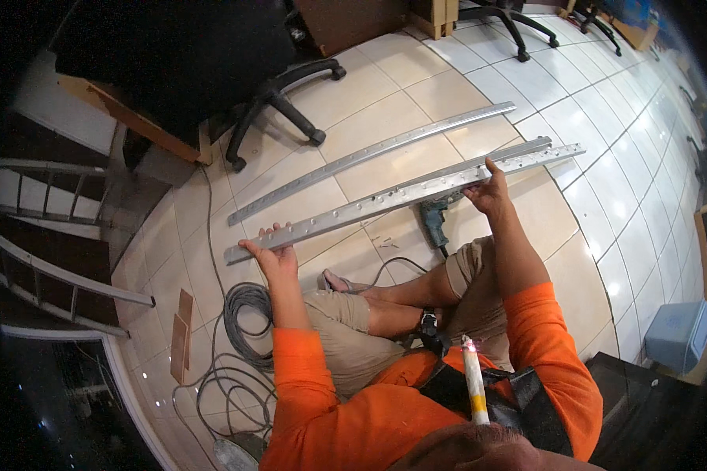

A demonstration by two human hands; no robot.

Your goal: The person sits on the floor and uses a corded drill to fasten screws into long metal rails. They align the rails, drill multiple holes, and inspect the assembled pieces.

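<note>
A long, perforated grey metal channel (361, 206) is held up at a slant across my lap. Near its left end my left hand (275, 255) grips it, with the thumb on the near side and fingertips showing beyond the far edge. Further along to the right, my right hand (491, 191) is closed on the same channel, thumb up and fingers underneath. Just behind it runs a second metal strip (526, 147), mostly hidden; whether they touch, I cannot tell. A teal power drill (434, 224) lies on the floor below the right hand, partly covered by the channel.
Another metal channel (369, 157) lies on the tiles beyond. Small screws (381, 242) are scattered before my crossed legs. A coiled grey cable (247, 314) sits at my left, near brown strips (181, 337) and a ladder (71, 275). An office chair base (279, 106) stands far left; a blue bin (678, 337), right.
</note>
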